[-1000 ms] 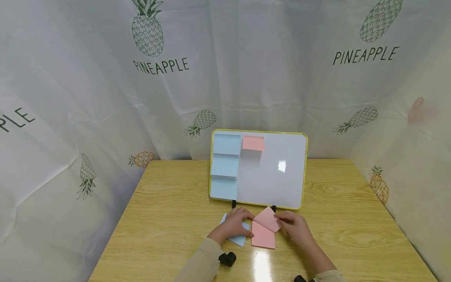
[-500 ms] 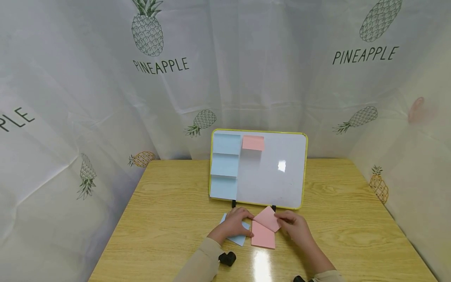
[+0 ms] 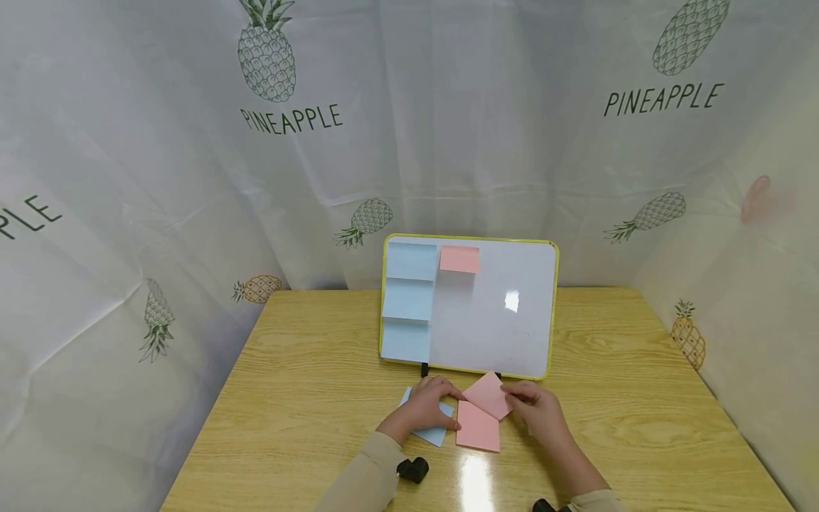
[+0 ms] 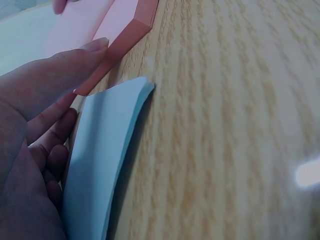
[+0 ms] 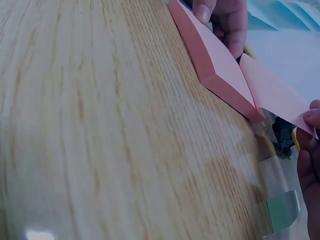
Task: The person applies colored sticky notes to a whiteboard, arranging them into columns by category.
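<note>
A thick pad of pink sticky notes [image 3: 478, 427] lies on the table below the whiteboard. My left hand [image 3: 427, 404] grips the pad at its left side, the thumb [image 4: 75, 70] on its edge and other fingers at the far side. Between finger and thumb, my right hand [image 3: 540, 411] pinches a single pink sticky note [image 5: 275, 92] by its right corner. That note is raised and turned at an angle, its lower edge meeting the pad's far edge; whether it still sticks there I cannot tell. A blue sticky note pad [image 4: 107, 145] lies under the left hand, partly covered.
Behind the hands, a yellow-framed whiteboard [image 3: 505, 334] leans on small black feet. Blue sticky notes [image 3: 408, 299] fill its left column, and one pink note [image 3: 459, 259] sits at top. A green-and-clear piece [image 5: 282, 212] shows near the right hand. A pineapple-print curtain [image 3: 473, 142] hangs behind.
My right hand has shifted slightly up and to the right, drawing the pinched pink note with it. My left hand and the pad have stayed in place.
</note>
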### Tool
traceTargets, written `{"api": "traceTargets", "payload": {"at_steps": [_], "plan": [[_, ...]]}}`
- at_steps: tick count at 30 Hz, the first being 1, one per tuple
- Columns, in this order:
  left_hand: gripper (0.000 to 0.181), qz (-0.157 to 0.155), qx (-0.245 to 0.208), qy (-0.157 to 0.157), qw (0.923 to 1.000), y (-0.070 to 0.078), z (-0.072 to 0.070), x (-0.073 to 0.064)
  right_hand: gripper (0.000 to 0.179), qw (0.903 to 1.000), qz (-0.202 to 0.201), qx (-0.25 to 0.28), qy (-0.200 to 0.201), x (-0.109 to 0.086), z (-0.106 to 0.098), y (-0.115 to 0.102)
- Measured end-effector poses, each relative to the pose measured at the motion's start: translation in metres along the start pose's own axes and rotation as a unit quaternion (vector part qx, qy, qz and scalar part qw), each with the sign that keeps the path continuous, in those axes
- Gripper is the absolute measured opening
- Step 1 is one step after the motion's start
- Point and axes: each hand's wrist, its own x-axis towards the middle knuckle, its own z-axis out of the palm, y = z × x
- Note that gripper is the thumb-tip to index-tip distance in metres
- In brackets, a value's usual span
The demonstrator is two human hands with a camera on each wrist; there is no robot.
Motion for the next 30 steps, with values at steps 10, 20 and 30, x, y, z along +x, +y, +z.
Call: {"api": "traceTargets", "payload": {"at_steps": [10, 20, 30], "plan": [[0.044, 0.005, 0.003, 0.002, 1.0000, -0.001, 0.001, 0.000, 0.018, 0.9997, -0.010, -0.003, 0.020, 0.002, -0.001, -0.004], [0.046, 0.010, 0.007, 0.005, 0.9999, -0.004, 0.002, 0.001, 0.015, 0.9994, -0.005, -0.004, 0.035, 0.006, -0.001, -0.005], [0.045, 0.008, 0.005, 0.006, 0.9999, -0.004, 0.002, 0.001, 0.015, 0.9989, -0.013, -0.002, 0.044, 0.004, -0.002, -0.022]]}}
